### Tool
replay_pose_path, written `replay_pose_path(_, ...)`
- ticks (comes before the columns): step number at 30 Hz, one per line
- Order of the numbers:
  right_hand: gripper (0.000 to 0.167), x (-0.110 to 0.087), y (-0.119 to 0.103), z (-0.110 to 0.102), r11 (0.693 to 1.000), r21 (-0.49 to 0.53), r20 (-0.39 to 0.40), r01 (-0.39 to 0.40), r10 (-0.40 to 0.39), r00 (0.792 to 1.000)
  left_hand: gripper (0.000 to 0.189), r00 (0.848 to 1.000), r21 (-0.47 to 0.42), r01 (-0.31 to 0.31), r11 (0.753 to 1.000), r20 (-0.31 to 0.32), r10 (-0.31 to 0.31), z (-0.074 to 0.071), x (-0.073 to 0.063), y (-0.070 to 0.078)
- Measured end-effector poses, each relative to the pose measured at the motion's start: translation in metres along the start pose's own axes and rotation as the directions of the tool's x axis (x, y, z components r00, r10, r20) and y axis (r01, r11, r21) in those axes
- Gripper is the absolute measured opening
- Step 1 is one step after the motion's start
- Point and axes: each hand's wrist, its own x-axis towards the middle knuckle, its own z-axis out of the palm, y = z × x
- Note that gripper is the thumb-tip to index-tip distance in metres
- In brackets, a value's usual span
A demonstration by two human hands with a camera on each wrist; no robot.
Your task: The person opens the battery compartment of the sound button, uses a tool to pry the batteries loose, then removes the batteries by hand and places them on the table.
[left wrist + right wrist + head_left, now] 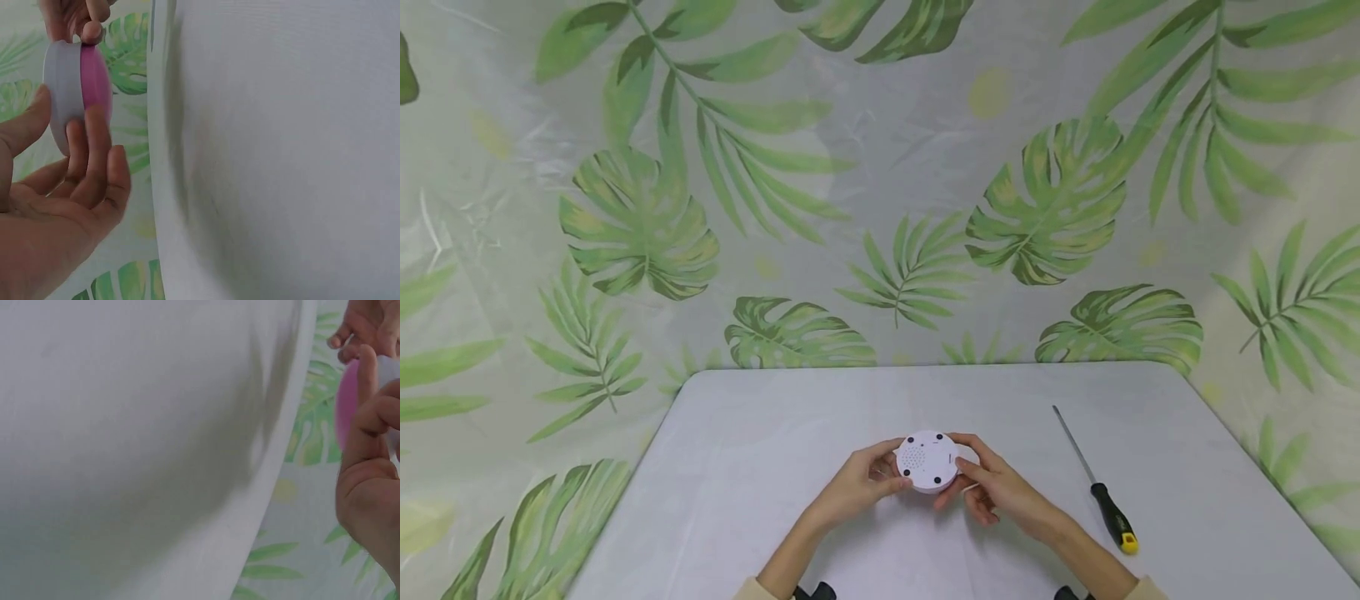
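Observation:
A round white device [927, 460] with a pink face [95, 84] is held above the table between both hands. Its white side, with a patch of small speaker-like holes and several dark round spots near the rim, is turned up toward the head view. At its left edge, the left hand [859, 485] grips it with thumb and fingers. The right hand [1009, 492] pinches the right edge, thumb on the white side, beside a rounded white protrusion. In the right wrist view, the right hand [373, 481] covers part of the device.
To the right on the white table [737, 500] lies a screwdriver [1105, 504], its black-and-yellow handle nearer and its shaft pointing away. A leaf-patterned sheet [917, 192] hangs behind the table and shows along its sides.

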Motion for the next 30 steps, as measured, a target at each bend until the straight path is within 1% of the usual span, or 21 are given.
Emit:
replay_pose_path(4,0.055,-0.002,-0.003,-0.001,0.999,-0.035,0.030,-0.008,0.009,1.000,0.066,0.998,-0.130,0.025,0.991,0.065,-0.016,-0.001,-0.002,-0.001)
replay_pose_path(7,0.056,-0.003,-0.003,-0.003,0.997,-0.075,0.039,-0.009,0.012,0.999,0.068,0.995,-0.161,0.023,0.987,0.097,-0.007,-0.002,-0.003,-0.003)
replay_pose_path(10,0.062,-0.003,-0.002,-0.004,0.994,-0.113,0.044,0.000,0.005,0.999,0.069,0.993,-0.171,0.009,0.985,0.117,0.011,-0.003,-0.002,-0.006)
replay_pose_path(13,0.070,-0.001,0.000,-0.004,0.985,-0.169,0.040,0.044,-0.038,0.998,0.069,0.991,-0.183,-0.002,0.983,0.132,0.026,-0.004,-0.001,-0.008)
replay_pose_path(17,0.073,0.003,0.004,-0.003,0.952,-0.280,-0.003,0.121,-0.127,0.992,0.067,0.987,-0.188,-0.008,0.982,0.154,0.038,-0.006,-0.001,-0.009)
replay_pose_path(19,0.075,0.005,0.005,-0.002,0.942,-0.308,-0.026,0.131,-0.147,0.989,0.066,0.983,-0.193,-0.004,0.981,0.177,0.039,-0.008,-0.001,-0.010)
replay_pose_path(21,0.082,0.006,0.005,-0.002,0.934,-0.333,-0.038,0.128,-0.149,0.988,0.064,0.979,-0.190,0.000,0.982,0.202,0.039,-0.009,-0.001,-0.009)
replay_pose_path(25,0.095,0.006,0.004,-0.002,0.930,-0.346,-0.010,0.123,-0.135,0.991,0.059,0.972,-0.179,0.006,0.984,0.233,0.037,-0.010,-0.001,-0.008)
replay_pose_path(26,0.096,0.007,0.003,-0.002,0.929,-0.349,-0.004,0.124,-0.134,0.991,0.058,0.971,-0.172,0.008,0.985,0.235,0.033,-0.010,-0.001,-0.007)
replay_pose_path(28,0.093,0.007,0.003,-0.002,0.930,-0.345,-0.003,0.127,-0.137,0.991,0.057,0.972,-0.170,0.013,0.985,0.233,0.028,-0.010,-0.001,-0.007)
replay_pose_path(30,0.089,0.007,0.003,-0.001,0.928,-0.347,-0.018,0.133,-0.149,0.989,0.054,0.975,-0.167,0.023,0.986,0.220,0.015,-0.008,-0.001,-0.006)
